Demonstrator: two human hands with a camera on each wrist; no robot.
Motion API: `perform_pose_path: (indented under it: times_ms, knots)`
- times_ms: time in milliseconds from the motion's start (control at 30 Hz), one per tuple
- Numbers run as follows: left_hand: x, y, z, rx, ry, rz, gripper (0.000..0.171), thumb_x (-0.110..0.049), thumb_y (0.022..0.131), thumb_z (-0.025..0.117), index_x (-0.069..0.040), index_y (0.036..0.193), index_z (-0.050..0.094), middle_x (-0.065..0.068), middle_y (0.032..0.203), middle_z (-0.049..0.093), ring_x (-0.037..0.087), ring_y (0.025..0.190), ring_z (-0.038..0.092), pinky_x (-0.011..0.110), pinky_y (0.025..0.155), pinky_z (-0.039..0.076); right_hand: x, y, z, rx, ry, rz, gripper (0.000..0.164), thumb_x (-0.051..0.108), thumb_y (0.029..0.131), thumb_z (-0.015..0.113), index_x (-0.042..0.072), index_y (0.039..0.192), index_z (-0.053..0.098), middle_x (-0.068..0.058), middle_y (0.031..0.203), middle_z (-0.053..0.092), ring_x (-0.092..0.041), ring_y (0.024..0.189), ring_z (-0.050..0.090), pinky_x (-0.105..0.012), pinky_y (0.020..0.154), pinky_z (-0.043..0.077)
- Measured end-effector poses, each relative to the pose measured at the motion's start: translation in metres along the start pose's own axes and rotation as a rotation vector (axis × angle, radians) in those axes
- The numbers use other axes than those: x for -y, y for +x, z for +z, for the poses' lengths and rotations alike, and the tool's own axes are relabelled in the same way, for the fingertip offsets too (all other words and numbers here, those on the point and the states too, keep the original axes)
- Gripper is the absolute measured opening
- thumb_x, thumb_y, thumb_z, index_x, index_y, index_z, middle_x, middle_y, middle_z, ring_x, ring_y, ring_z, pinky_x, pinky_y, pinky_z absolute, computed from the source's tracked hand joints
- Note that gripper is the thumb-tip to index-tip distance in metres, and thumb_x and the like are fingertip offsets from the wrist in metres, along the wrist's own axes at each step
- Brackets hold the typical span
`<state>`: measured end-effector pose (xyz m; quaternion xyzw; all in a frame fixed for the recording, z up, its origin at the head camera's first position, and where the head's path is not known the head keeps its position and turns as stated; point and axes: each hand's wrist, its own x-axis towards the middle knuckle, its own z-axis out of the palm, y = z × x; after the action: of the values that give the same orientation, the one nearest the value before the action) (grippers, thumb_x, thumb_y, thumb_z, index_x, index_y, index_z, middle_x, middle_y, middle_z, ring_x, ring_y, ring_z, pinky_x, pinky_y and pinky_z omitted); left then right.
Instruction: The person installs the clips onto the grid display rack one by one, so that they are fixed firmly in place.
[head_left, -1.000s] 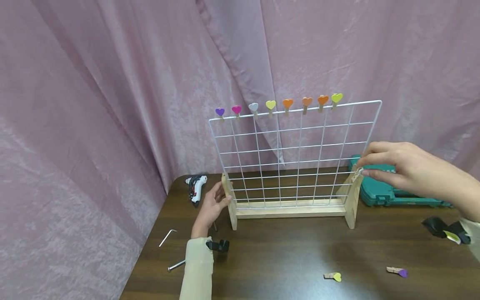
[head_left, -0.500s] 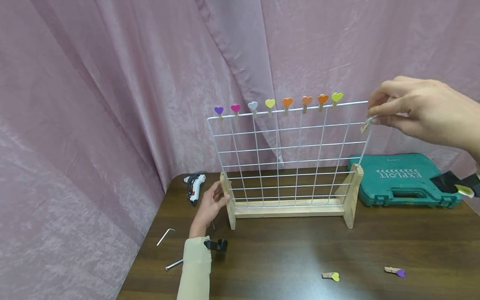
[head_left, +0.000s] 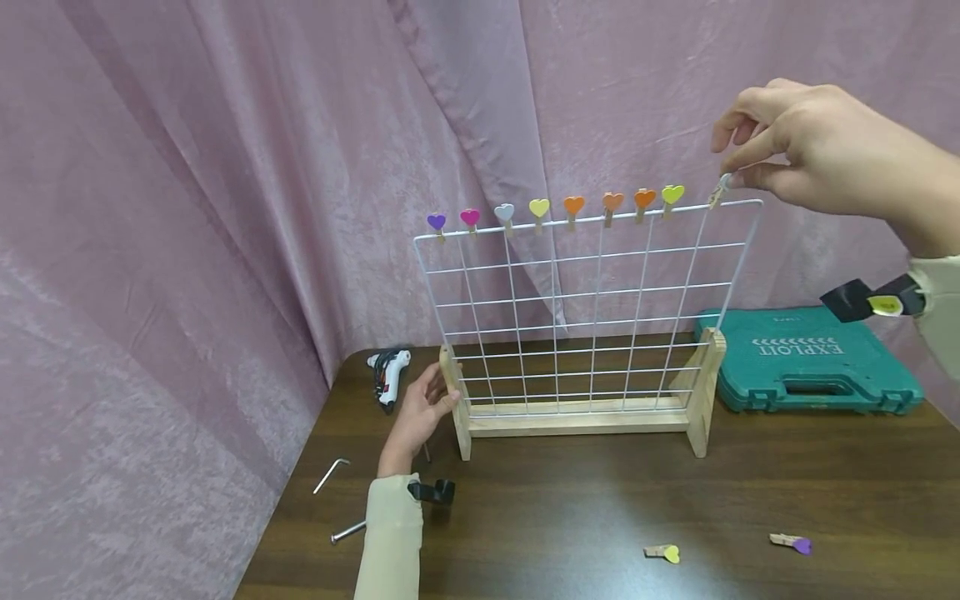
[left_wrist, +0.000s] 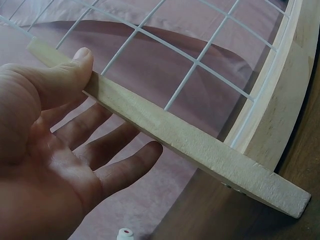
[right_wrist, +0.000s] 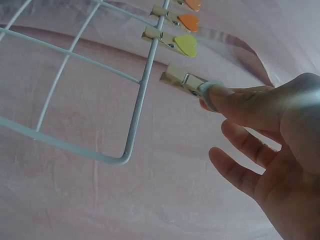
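Note:
A white wire grid panel (head_left: 596, 295) stands upright in a wooden stand (head_left: 577, 423). Along its top bar sits a row of several small clothespins with coloured hearts, among them a lime-green one (head_left: 672, 197). My right hand (head_left: 813, 154) pinches a clothespin (right_wrist: 187, 84) with a pale grey heart between thumb and index finger. Its wooden tip points at the top bar near the right corner; in the right wrist view it is apart from the bar. My left hand (head_left: 418, 412) holds the stand's left post (left_wrist: 165, 120), thumb on its edge, fingers behind.
Two loose clothespins, one yellow-hearted (head_left: 663, 553) and one purple-hearted (head_left: 792, 543), lie on the table front. A teal tool case (head_left: 817, 367) stands behind right. A glue gun (head_left: 390, 377), a hex key (head_left: 330, 475) and a bolt (head_left: 348, 532) lie left.
My right hand has risen from beside the right post to the top bar's right end, bringing the clothespin along. The left hand keeps its place on the post.

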<state>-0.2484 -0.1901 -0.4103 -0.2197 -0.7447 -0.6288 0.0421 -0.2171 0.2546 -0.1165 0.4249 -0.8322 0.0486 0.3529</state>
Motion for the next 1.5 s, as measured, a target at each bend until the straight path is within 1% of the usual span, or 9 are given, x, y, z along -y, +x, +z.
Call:
perform_pose_path:
  times_ms: [233, 467, 633, 700, 867, 1000, 1133, 1367, 1500]
  knots:
    - [0.0, 0.001, 0.002, 0.009, 0.005, 0.003, 0.049, 0.005, 0.085, 0.06, 0.008, 0.13, 0.041, 0.022, 0.13, 0.05, 0.035, 0.12, 0.046, 0.045, 0.101, 0.035, -0.003, 0.007, 0.002, 0.07, 0.025, -0.008, 0.018, -0.015, 0.062, 0.071, -0.001, 0.072, 0.072, -0.002, 0.09, 0.054, -0.01, 0.082, 0.038, -0.02, 0.063, 0.032]
    - [0.001, 0.001, 0.004, 0.014, -0.016, 0.002, 0.049, 0.005, 0.085, 0.06, 0.008, 0.13, 0.042, 0.022, 0.131, 0.049, 0.035, 0.12, 0.046, 0.049, 0.1, 0.035, -0.005, 0.01, 0.007, 0.153, 0.004, 0.015, 0.015, -0.013, 0.064, 0.069, 0.001, 0.069, 0.071, -0.004, 0.09, 0.055, -0.017, 0.083, 0.04, -0.026, 0.065, 0.031]
    - [0.001, 0.0, 0.003, 0.019, -0.033, 0.001, 0.049, 0.006, 0.085, 0.059, 0.006, 0.13, 0.042, 0.023, 0.132, 0.048, 0.036, 0.123, 0.043, 0.049, 0.1, 0.034, -0.005, 0.01, 0.009, 0.182, -0.004, 0.013, 0.014, -0.012, 0.066, 0.069, 0.002, 0.068, 0.07, -0.005, 0.091, 0.054, -0.018, 0.084, 0.042, -0.028, 0.066, 0.032]
    - [0.001, 0.0, 0.003, 0.021, -0.038, 0.001, 0.049, 0.007, 0.085, 0.059, 0.007, 0.131, 0.041, 0.022, 0.132, 0.047, 0.037, 0.123, 0.043, 0.048, 0.1, 0.034, -0.005, 0.01, 0.008, 0.191, 0.0, 0.033, 0.011, -0.01, 0.068, 0.07, 0.001, 0.07, 0.07, -0.006, 0.091, 0.054, -0.021, 0.085, 0.043, -0.032, 0.068, 0.031]
    - [0.0, 0.001, 0.002, 0.017, -0.033, -0.013, 0.049, 0.006, 0.085, 0.059, 0.007, 0.131, 0.041, 0.021, 0.133, 0.048, 0.034, 0.123, 0.044, 0.045, 0.099, 0.036, -0.002, 0.008, 0.007, 0.276, -0.01, 0.17, 0.006, -0.002, 0.076, 0.068, -0.001, 0.081, 0.069, -0.01, 0.094, 0.053, -0.03, 0.089, 0.045, -0.044, 0.073, 0.036]
    - [0.001, 0.0, 0.0, 0.01, -0.027, -0.017, 0.049, 0.006, 0.085, 0.059, 0.005, 0.131, 0.042, 0.021, 0.133, 0.048, 0.033, 0.122, 0.045, 0.045, 0.099, 0.037, 0.0, 0.004, 0.004, 0.306, -0.013, 0.237, 0.019, 0.005, 0.08, 0.067, -0.002, 0.098, 0.067, -0.016, 0.104, 0.052, -0.037, 0.095, 0.046, -0.053, 0.078, 0.035]
    - [0.001, 0.0, 0.0, 0.005, -0.037, -0.003, 0.049, 0.007, 0.085, 0.059, 0.009, 0.131, 0.041, 0.024, 0.132, 0.047, 0.036, 0.122, 0.044, 0.049, 0.1, 0.034, 0.003, -0.003, 0.002, 0.227, 0.007, 0.229, 0.026, 0.006, 0.081, 0.066, 0.0, 0.106, 0.064, -0.017, 0.107, 0.052, -0.036, 0.096, 0.043, -0.05, 0.075, 0.033]
    - [-0.003, 0.0, -0.004, -0.008, -0.016, -0.013, 0.05, 0.009, 0.085, 0.058, 0.009, 0.131, 0.04, 0.023, 0.131, 0.048, 0.036, 0.122, 0.044, 0.05, 0.101, 0.033, 0.019, -0.018, 0.0, 0.009, 0.05, 0.167, 0.024, -0.004, 0.073, 0.067, 0.002, 0.097, 0.067, -0.013, 0.102, 0.054, -0.035, 0.1, 0.041, -0.044, 0.073, 0.029]
    - [-0.002, 0.001, -0.006, -0.007, -0.006, -0.025, 0.05, 0.007, 0.085, 0.059, 0.008, 0.132, 0.04, 0.022, 0.132, 0.048, 0.033, 0.123, 0.043, 0.046, 0.102, 0.033, 0.032, -0.028, 0.002, -0.07, 0.05, 0.143, 0.023, -0.001, 0.073, 0.067, 0.002, 0.096, 0.067, -0.014, 0.103, 0.055, -0.034, 0.102, 0.042, -0.04, 0.072, 0.031]
